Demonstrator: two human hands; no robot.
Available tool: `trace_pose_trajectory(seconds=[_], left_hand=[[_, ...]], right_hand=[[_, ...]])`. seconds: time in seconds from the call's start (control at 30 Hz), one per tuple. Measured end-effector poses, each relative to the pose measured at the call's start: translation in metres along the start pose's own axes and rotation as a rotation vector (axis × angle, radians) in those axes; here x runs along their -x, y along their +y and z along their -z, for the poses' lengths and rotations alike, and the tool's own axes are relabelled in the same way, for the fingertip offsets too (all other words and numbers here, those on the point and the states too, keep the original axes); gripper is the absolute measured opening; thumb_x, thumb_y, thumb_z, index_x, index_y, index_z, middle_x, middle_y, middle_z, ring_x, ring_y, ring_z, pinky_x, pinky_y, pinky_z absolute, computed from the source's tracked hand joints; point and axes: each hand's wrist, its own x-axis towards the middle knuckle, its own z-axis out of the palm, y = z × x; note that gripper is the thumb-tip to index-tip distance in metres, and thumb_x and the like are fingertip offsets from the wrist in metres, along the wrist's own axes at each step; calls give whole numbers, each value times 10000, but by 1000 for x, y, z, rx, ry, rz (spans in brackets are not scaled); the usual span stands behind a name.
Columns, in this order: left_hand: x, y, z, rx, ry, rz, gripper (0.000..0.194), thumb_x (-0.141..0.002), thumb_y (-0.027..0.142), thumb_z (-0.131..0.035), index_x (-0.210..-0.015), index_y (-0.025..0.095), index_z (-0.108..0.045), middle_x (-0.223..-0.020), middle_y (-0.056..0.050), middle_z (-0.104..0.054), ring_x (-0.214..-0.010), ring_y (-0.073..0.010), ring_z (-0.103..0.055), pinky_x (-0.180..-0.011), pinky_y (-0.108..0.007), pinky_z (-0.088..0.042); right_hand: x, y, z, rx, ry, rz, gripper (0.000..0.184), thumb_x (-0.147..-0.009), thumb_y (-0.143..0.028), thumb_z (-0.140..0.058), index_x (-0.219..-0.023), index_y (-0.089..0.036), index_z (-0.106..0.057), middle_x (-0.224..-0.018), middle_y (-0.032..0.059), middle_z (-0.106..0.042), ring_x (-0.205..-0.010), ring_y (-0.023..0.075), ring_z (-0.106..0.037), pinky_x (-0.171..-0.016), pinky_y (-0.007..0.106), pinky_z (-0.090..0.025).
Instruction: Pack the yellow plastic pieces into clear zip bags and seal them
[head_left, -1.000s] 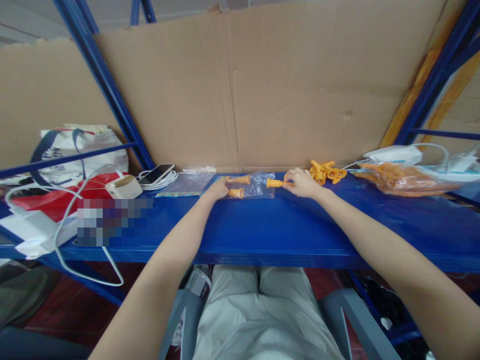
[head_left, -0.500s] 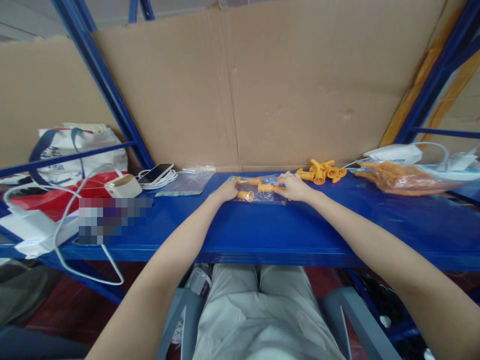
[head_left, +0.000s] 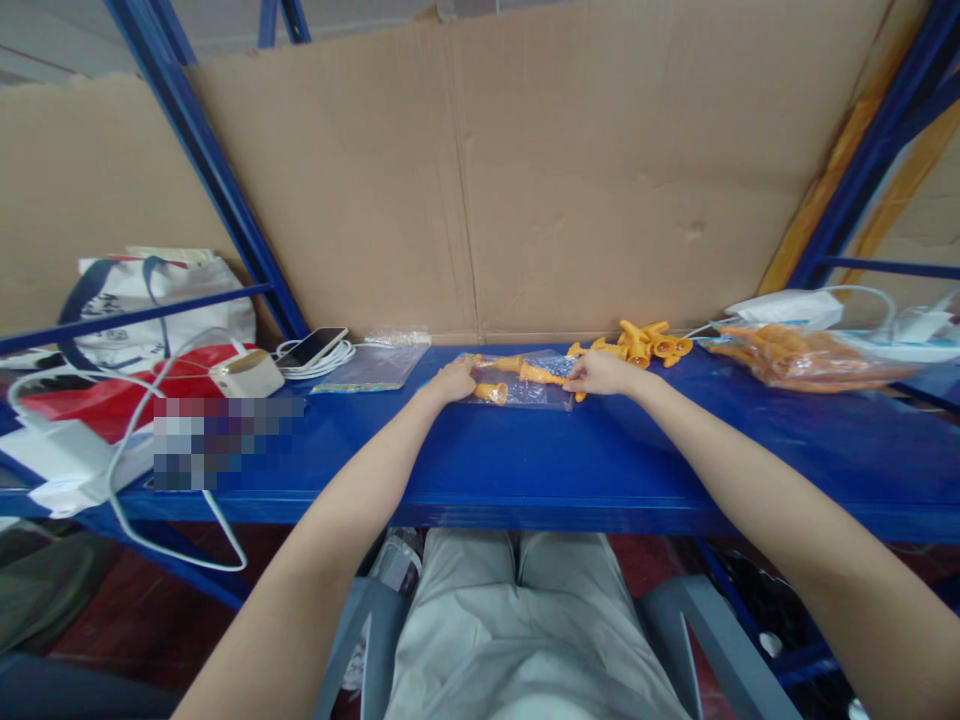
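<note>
Fingers drawn together, the left hand [head_left: 454, 382] grips a clear bag [head_left: 525, 396] at centre with two orange pieces [head_left: 491, 393] apparently inside, a loose pile [head_left: 652, 347] lies outside, right of centre, and the right hand [head_left: 604, 373] pinches a third piece [head_left: 538, 374] by its thin end.

- Mid-shelf [head_left: 525, 450], the centre bag [head_left: 551, 397], pieces [head_left: 491, 392] in it
- Right of that, the loose pile [head_left: 637, 345], then the bulging bag [head_left: 795, 358]
- Over left, the flat bag [head_left: 367, 366], then the phone [head_left: 324, 346] on coiled cable [head_left: 341, 358]
- Behind, the cardboard [head_left: 562, 180]
</note>
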Motion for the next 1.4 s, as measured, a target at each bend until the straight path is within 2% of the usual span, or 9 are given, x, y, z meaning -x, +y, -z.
trace_pose_trajectory(seconds=[0.13, 0.23, 0.47, 0.63, 0.77, 0.9, 1.13, 1.27, 1.4], left_hand=[[5, 5, 8, -50, -65, 63, 550, -710, 93, -529, -1239, 204, -631, -1440, -143, -538, -1315, -349, -505, -1101, -537, -376], [8, 12, 10, -27, -31, 50, 556, -715, 78, -528, -1244, 213, -632, -1457, -130, -525, -1341, -353, -476, -1116, -577, -339], [0, 17, -3, 48, 22, 8, 494, -894, 159, -364, -1318, 234, -607, -1502, -58, -492, -1407, -256, -409, -1183, -512, -251], [-7, 12, -8, 41, 15, -41, 412, -916, 196, -359, -1159, 218, -691, -1354, -41, -621, -1315, -205, -496, -1157, -372, -329], [-8, 10, -9, 73, 32, -10, 339, -930, 241, -379, -1073, 232, -686, -1262, -45, -646, -1241, -205, -541, -1108, -384, -394], [-7, 11, -9, 111, 36, -16, 346, -936, 207, -342, -1026, 196, -675, -1217, -73, -651, -1200, -203, -570, -1075, -369, -425], [-4, 13, -9, 232, 97, 68, 429, -943, 201, -337, -1321, 131, -528, -1381, -119, -592, -1309, -193, -519, -1123, -325, -365], [-3, 16, -9, 272, 63, 83, 456, -952, 219, -325, -1359, 100, -494, -1420, -138, -563, -1341, -198, -496, -1128, -313, -358], [-2, 20, -9, 313, 81, 91, 454, -948, 224, -324, -1353, 125, -503, -1434, -120, -557, -1345, -192, -495, -1126, -317, -364]], right_hand=[[1, -7, 2, 2, 7, -2, 178, -820, -287, -634, -783, -184, -775, -724, 20, -738, -678, 157, -656, -644, 241, -433], [3, -10, 4, 46, 33, -5, 180, -816, -272, -620, -808, -188, -779, -745, 28, -744, -713, 175, -673, -658, 249, -437], [6, -11, 12, 143, 145, -107, 259, -823, -267, -577, -951, -180, -784, -863, 92, -767, -874, 249, -706, -732, 297, -459], [9, -16, 14, 175, 155, -131, 262, -821, -276, -575, -953, -180, -780, -855, 103, -767, -908, 265, -708, -755, 312, -467], [11, -21, 15, 190, 162, -125, 255, -823, -275, -570, -939, -182, -777, -877, 105, -770, -926, 268, -709, -759, 316, -473], [11, -23, 15, 187, 161, -116, 263, -822, -288, -581, -952, -168, -776, -909, 121, -770, -934, 278, -710, -770, 332, -484], [10, -28, 12, 200, 174, -126, 250, -813, -269, -589, -944, -172, -779, -880, 117, -768, -910, 274, -714, -776, 342, -505], [10, -34, 9, 195, 156, -159, 260, -834, -243, -582, -970, -125, -769, -929, 165, -759, -961, 300, -710, -784, 350, -516], [7, -39, 2, 162, 178, -164, 281, -881, -233, -546, -1020, -108, -756, -997, 196, -745, -1016, 317, -696, -815, 372, -522]])
